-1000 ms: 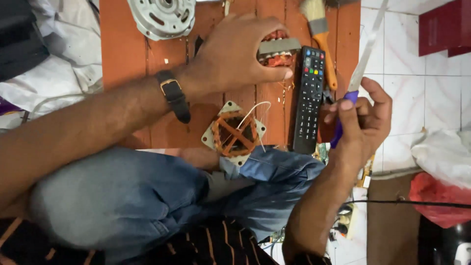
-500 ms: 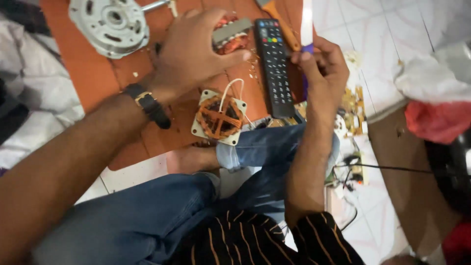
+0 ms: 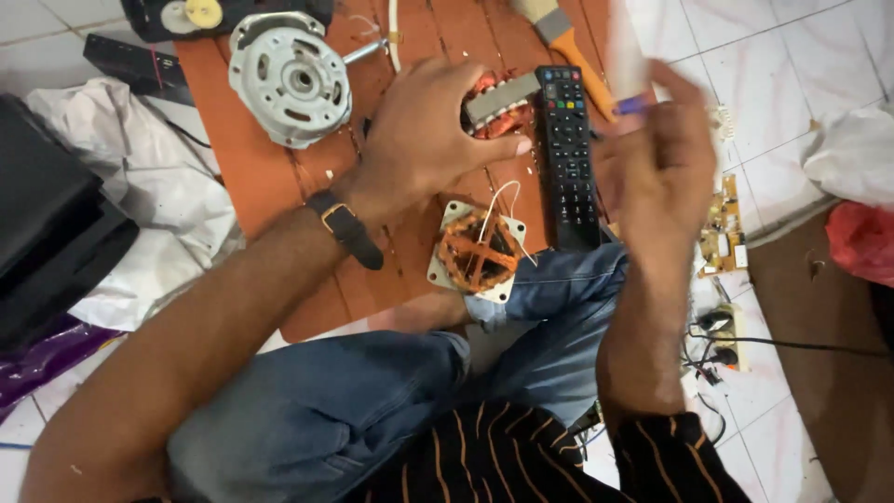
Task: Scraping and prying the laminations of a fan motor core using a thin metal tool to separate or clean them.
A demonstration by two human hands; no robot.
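Observation:
My left hand (image 3: 433, 130), with a dark watch strap at the wrist, grips a motor stator with copper windings (image 3: 498, 104) on the orange wooden board (image 3: 251, 177). My right hand (image 3: 656, 163) is raised and blurred, its fingers closed on a thin white tool with a purple collar (image 3: 629, 70). A black remote control (image 3: 568, 154) lies between the two hands. A second square stator with copper coils and white wires (image 3: 480, 251) rests near my knee.
A round silver motor housing (image 3: 289, 76) sits at the board's upper left. A brush with an orange handle (image 3: 573, 47) lies at the top. A small circuit board (image 3: 722, 228) and black cables are on the white tiles at right. White cloth and black boxes lie at left.
The view has shifted, so the board sits lower and more to the right. My right hand with the white tool has moved slightly left. My left hand stays on the stator.

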